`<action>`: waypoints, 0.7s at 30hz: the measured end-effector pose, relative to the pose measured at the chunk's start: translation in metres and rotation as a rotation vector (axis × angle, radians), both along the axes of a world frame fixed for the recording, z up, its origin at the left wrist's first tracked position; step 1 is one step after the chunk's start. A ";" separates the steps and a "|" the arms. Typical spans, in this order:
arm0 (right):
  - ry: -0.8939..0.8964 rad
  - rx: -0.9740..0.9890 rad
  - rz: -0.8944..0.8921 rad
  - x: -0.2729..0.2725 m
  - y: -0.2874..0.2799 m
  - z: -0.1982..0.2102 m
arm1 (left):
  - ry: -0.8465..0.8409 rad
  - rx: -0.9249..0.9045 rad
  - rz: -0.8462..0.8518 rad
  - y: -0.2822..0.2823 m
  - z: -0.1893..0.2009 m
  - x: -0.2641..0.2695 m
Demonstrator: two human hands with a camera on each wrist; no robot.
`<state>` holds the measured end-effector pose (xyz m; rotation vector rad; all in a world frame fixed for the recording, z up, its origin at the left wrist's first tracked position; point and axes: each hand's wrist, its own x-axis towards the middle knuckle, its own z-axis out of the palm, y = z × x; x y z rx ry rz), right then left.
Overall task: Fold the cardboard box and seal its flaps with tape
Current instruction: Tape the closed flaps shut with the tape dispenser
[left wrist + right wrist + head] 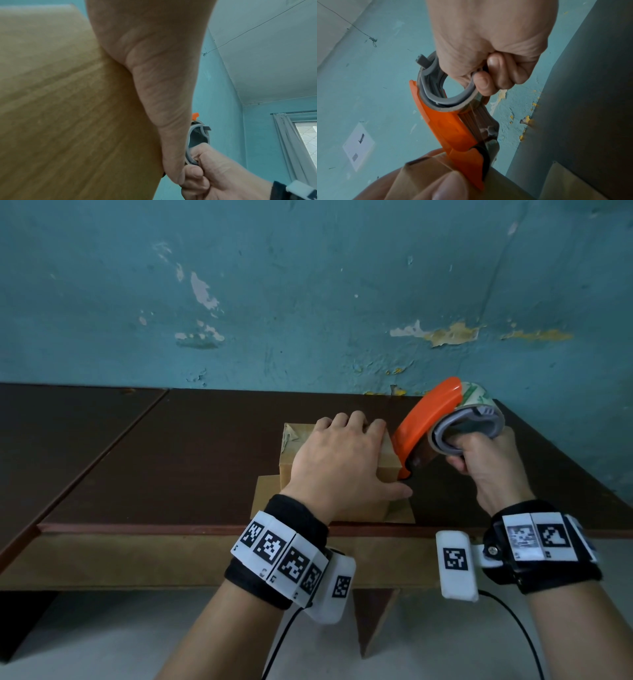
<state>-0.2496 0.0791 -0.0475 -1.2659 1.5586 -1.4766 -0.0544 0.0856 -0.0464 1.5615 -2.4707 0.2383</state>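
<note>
Nearest, two wristbands printed with black-and-white markers wrap the forearms, a black cable trailing from each. Beyond them runs the front edge of the dark brown table, and just past that edge a loose bottom flap of the box lies flat on the tabletop.

The box stands on the table near its front edge, roughly midway between the two arms. The left hand lies palm-down over the top of it, fingers straight and close together, reaching toward the far edge, while the thumb stretches along the near right corner. From the left wrist view the palm presses flat against the cardboard.

Just right of the box, the right hand grips the tape dispenser, its fingers curled through the grey ring that carries the roll; the right wrist view shows those fingers wrapped tight around the ring. The dispenser's orange guard slants down to the left, and its lower tip meets the right upper edge of the box, right beside the left thumb.

Farther back the tabletop ends at a teal wall with peeling patches of paint.
</note>
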 end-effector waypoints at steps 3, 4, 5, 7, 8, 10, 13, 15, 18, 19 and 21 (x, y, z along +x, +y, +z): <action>0.001 -0.011 0.001 0.000 0.000 0.003 | 0.003 -0.006 0.001 0.000 0.000 0.000; 0.010 -0.011 0.001 0.001 0.001 0.003 | 0.005 -0.009 0.003 0.000 -0.001 0.000; 0.019 -0.011 -0.002 0.001 0.001 0.004 | 0.006 -0.010 0.004 0.000 -0.001 0.000; 0.025 -0.019 -0.009 0.003 0.001 0.006 | 0.007 -0.012 0.005 0.000 -0.001 0.000; 0.025 -0.022 -0.014 0.004 0.002 0.006 | 0.008 -0.013 0.006 0.000 -0.001 0.000; 0.017 -0.022 -0.023 0.005 0.003 0.007 | 0.007 -0.014 0.007 0.000 -0.001 0.000; 0.018 -0.015 -0.018 0.004 0.003 0.006 | 0.004 -0.012 0.010 0.000 -0.001 0.000; 0.022 -0.003 -0.020 0.003 0.003 0.005 | 0.003 -0.010 0.011 0.000 0.000 -0.001; -0.004 0.029 -0.024 0.001 0.003 0.002 | 0.003 -0.009 0.011 0.001 0.000 -0.002; -0.015 0.041 -0.031 0.000 0.002 0.001 | 0.003 -0.010 0.010 0.001 0.000 -0.002; -0.031 0.061 -0.043 -0.001 0.002 -0.003 | 0.003 -0.008 0.012 0.001 0.000 -0.002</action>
